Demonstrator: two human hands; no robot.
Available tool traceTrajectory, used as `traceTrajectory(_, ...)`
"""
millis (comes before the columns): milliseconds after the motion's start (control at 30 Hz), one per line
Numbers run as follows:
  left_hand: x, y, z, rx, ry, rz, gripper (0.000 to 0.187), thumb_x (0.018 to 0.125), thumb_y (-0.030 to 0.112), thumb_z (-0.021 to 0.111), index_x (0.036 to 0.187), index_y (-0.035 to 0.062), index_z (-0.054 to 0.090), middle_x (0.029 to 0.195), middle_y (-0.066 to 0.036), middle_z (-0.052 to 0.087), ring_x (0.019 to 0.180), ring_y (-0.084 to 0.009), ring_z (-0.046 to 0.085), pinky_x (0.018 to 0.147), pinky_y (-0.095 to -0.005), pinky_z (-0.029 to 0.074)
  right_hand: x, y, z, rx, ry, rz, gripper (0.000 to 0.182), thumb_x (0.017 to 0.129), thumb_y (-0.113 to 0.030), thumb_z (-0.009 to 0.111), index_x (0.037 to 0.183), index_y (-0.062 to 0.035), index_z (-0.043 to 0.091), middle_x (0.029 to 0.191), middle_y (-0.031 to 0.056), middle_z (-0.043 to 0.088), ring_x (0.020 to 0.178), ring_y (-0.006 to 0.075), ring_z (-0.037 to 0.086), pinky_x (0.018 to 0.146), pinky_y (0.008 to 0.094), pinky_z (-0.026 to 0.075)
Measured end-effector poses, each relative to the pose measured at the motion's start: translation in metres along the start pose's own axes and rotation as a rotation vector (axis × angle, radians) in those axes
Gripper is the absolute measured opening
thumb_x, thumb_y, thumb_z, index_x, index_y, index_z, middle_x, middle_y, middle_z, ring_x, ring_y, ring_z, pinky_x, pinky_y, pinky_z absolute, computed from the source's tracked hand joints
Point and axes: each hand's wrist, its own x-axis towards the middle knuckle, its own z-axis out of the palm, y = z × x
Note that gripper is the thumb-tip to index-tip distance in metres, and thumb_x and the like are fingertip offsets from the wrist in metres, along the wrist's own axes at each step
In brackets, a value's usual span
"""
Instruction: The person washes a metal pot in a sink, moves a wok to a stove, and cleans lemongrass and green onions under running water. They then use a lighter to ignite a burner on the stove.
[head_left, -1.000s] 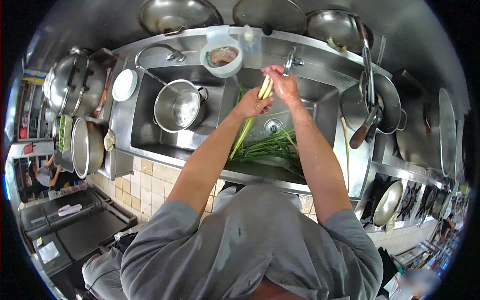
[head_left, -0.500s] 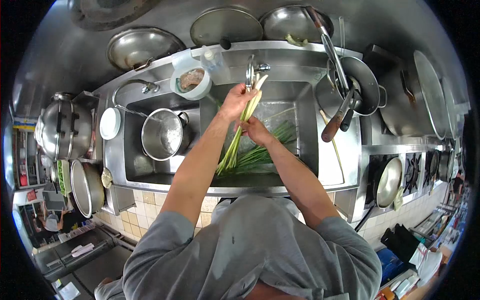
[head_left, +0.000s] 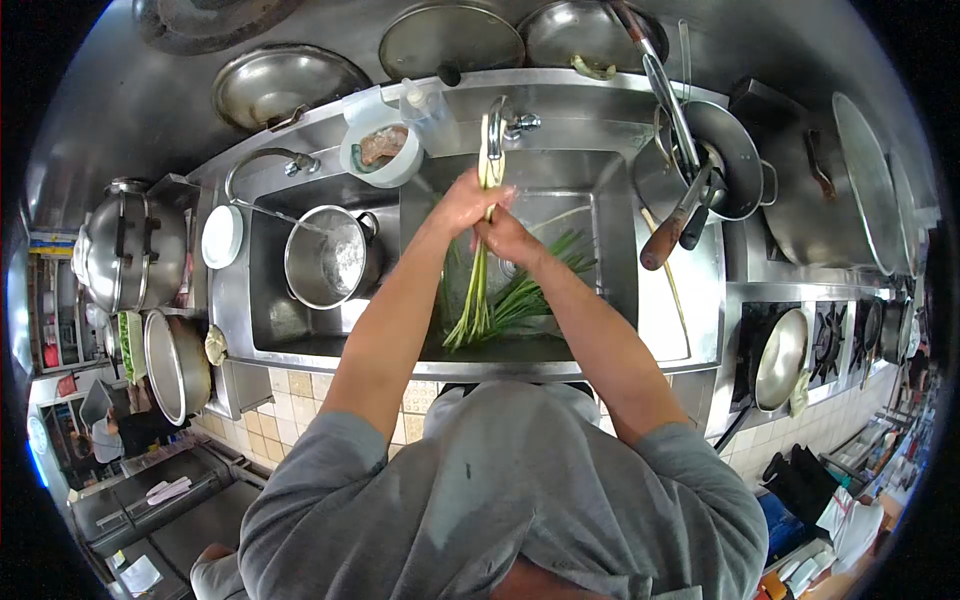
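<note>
**Scallions lifted under the tap**

The left hand (head_left: 462, 203) grips a bunch of scallions (head_left: 478, 285) upright below the faucet (head_left: 497, 125), white ends now raised higher than half a second ago; the right hand (head_left: 510, 240) has moved in to close around the stalks just beneath. More greens (head_left: 540, 285) lie in the sink (head_left: 615, 250), whose walls hem the hands. A pot (head_left: 325, 262) sits left of the faucet.
</note>
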Motion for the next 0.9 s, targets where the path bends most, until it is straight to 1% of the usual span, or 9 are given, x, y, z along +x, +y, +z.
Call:
traceTrajectory(233, -0.028, 0.070, -0.026, -0.547, 0.521, 0.014, 0.021, 0.099, 0.018, 0.060, 0.109, 0.0006, 0.054, 0.083, -0.010, 0.063, 0.071, -0.0212, 0.064, 0.065, -0.0356, 0.056, -0.002, -0.015, 0.028, -0.094, 0.008, -0.146, 0.016, 0.089, -0.015, 0.060, 0.103, -0.0079, 0.057, 0.088, 0.0072, 0.064, 0.082, 0.0171, 0.063, 0.077, 0.0361, 0.053)
traceTrajectory(300, -0.034, 0.109, -0.054, -0.455, 0.548, 0.082, 0.019, 0.099, 0.017, 0.059, 0.108, 0.0003, 0.053, 0.082, -0.009, 0.061, 0.073, -0.0225, 0.064, 0.068, -0.0373, 0.057, -0.025, 0.011, 0.037, -0.046, -0.082, -0.006, 0.026, 0.090, -0.023, 0.064, 0.110, -0.0075, 0.058, 0.096, 0.0134, 0.067, 0.090, 0.0237, 0.066, 0.082, 0.0389, 0.053)
traceTrajectory(367, -0.048, 0.164, -0.054, -0.472, 0.561, 0.167, 0.020, 0.099, 0.019, 0.061, 0.103, -0.0003, 0.056, 0.087, -0.010, 0.064, 0.073, -0.0216, 0.065, 0.064, -0.0350, 0.056, -0.025, 0.086, 0.050, -0.302, 0.187, -0.104, 0.041, 0.089, -0.027, 0.067, 0.122, -0.0058, 0.056, 0.106, 0.0199, 0.068, 0.099, 0.0329, 0.067, 0.088, 0.0420, 0.052)
traceTrajectory(500, -0.055, 0.215, -0.051, -0.339, 0.319, 0.321, 0.021, 0.102, 0.020, 0.055, 0.108, 0.0002, 0.054, 0.089, -0.011, 0.063, 0.078, -0.0234, 0.063, 0.068, -0.0367, 0.056, -0.085, 0.022, 0.024, -0.312, 0.223, 0.050, 0.055, 0.086, -0.029, 0.072, 0.131, -0.0035, 0.052, 0.113, 0.0243, 0.065, 0.109, 0.0393, 0.064, 0.093, 0.0433, 0.051)
traceTrajectory(567, -0.054, 0.250, -0.058, -0.311, 0.305, 0.378, 0.022, 0.102, 0.021, 0.055, 0.107, 0.0000, 0.056, 0.092, -0.012, 0.064, 0.080, -0.0230, 0.064, 0.069, -0.0377, 0.055, -0.092, 0.057, 0.006, -0.777, 0.297, -0.327, 0.059, 0.087, -0.033, 0.071, 0.133, -0.0032, 0.048, 0.100, 0.0204, 0.067, 0.102, 0.0363, 0.063, 0.089, 0.0467, 0.050)
traceTrajectory(667, -0.065, 0.318, -0.067, -0.281, 0.308, 0.417, 0.023, 0.101, 0.022, 0.056, 0.106, 0.0004, 0.057, 0.093, -0.012, 0.064, 0.082, -0.0228, 0.064, 0.073, -0.0395, 0.057, -0.090, 0.143, -0.038, -1.001, 0.091, -0.085, 0.037, 0.087, -0.024, 0.064, 0.117, -0.0028, 0.061, 0.099, 0.0215, 0.068, 0.106, 0.0382, 0.063, 0.091, 0.0488, 0.050)
traceTrajectory(767, -0.070, 0.370, -0.080, -0.194, 0.361, 0.442, 0.022, 0.100, 0.020, 0.060, 0.109, -0.0002, 0.057, 0.097, -0.013, 0.063, 0.088, -0.0265, 0.066, 0.077, -0.0465, 0.059, -0.113, 0.137, -0.054, -0.865, 0.233, 0.288, 0.021, 0.088, -0.017, 0.058, 0.098, -0.0043, 0.070, 0.097, 0.0190, 0.069, 0.106, 0.0369, 0.064, 0.089, 0.0471, 0.052)
traceTrajectory(867, -0.093, 0.416, -0.052, 0.013, 0.129, 0.805, 0.031, 0.096, 0.029, 0.067, 0.114, 0.0051, 0.060, 0.098, -0.010, 0.064, 0.088, -0.0257, 0.070, 0.064, -0.0405, 0.062, -0.120, 0.181, -0.079, -1.034, 0.047, 0.437, 0.031, 0.091, -0.014, 0.049, 0.113, -0.0028, 0.069, 0.114, 0.0256, 0.067, 0.112, 0.0360, 0.064, 0.095, 0.0456, 0.052)
traceTrajectory(900, -0.095, 0.431, -0.041, 0.028, 0.340, 0.759, 0.030, 0.096, 0.028, 0.066, 0.114, 0.0049, 0.060, 0.095, -0.009, 0.064, 0.085, -0.0254, 0.069, 0.065, -0.0405, 0.062, -0.126, 0.178, -0.082, -1.032, 0.052, 0.430, 0.031, 0.091, -0.014, 0.049, 0.113, -0.0028, 0.069, 0.114, 0.0256, 0.067, 0.112, 0.0360, 0.064, 0.095, 0.0456, 0.052)
